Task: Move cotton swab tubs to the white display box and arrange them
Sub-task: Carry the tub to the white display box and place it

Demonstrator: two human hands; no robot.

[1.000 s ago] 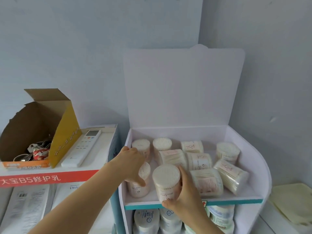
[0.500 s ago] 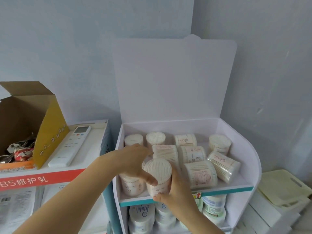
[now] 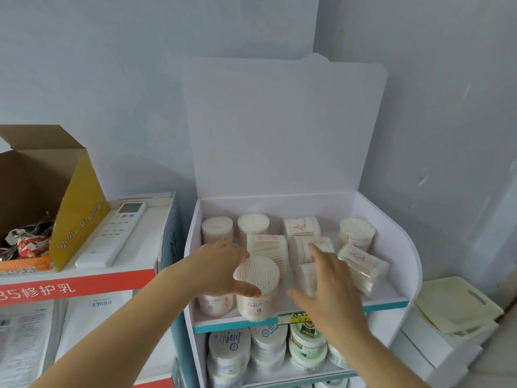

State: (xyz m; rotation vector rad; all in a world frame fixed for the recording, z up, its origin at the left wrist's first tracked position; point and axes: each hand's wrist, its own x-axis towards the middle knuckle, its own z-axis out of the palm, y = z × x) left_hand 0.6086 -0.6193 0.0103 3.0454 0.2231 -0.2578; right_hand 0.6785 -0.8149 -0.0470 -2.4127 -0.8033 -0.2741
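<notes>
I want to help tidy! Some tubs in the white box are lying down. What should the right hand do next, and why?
Probably grip the lying tub just under the open right hand and stand it up beside the upright tub the left hand holds. Several tubs lie on their sides in the white display box.

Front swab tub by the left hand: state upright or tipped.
Upright: the front tub stands on its base, swab ends facing up.

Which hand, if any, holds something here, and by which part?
The left hand grips the upright round clear-plastic tub of white cotton swabs by its top rim, thumb in front. The right hand is spread open and holds nothing.
</notes>
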